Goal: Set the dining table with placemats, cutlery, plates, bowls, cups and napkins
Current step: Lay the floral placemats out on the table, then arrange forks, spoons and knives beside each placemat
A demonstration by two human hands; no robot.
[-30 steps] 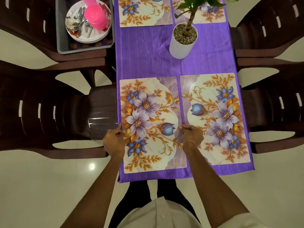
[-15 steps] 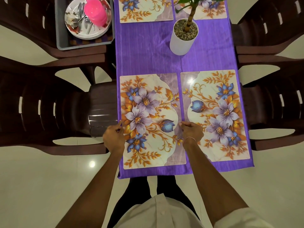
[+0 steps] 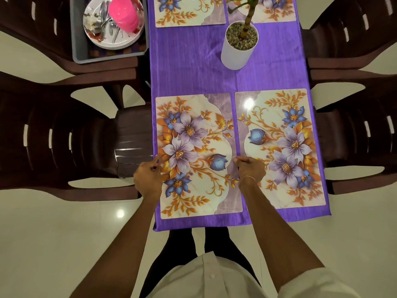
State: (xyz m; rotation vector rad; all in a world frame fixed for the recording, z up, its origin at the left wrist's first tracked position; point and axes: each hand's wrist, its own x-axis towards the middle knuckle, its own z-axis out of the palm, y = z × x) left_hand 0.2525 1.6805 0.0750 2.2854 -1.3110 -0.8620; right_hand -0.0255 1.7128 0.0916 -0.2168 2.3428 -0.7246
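Two floral placemats lie side by side at the near end of the purple-clothed table [image 3: 193, 67]. My left hand [image 3: 148, 178] pinches the left edge of the near-left placemat [image 3: 193, 151]. My right hand [image 3: 250, 169] pinches that same mat's right edge, its knuckles lying over the near-right placemat [image 3: 283, 147]. Two more placemats, the far-left one [image 3: 189, 9] and the far-right one [image 3: 277, 7], lie at the top. A grey tub [image 3: 111, 55] on a chair at upper left holds white plates [image 3: 113, 43], cutlery [image 3: 109, 22] and stacked pink cups [image 3: 123, 15].
A white pot with a plant [image 3: 238, 46] stands mid-table between the mat pairs. Dark brown plastic chairs flank the table: one at the left [image 3: 64, 143], one at the right [image 3: 361, 136]. Pale tiled floor [image 3: 53, 233] surrounds me at the table's near end.
Both hands stay on the near-left placemat's edges. That mat has shifted slightly, so it lies squarer with its neighbour. The view has tilted a little.
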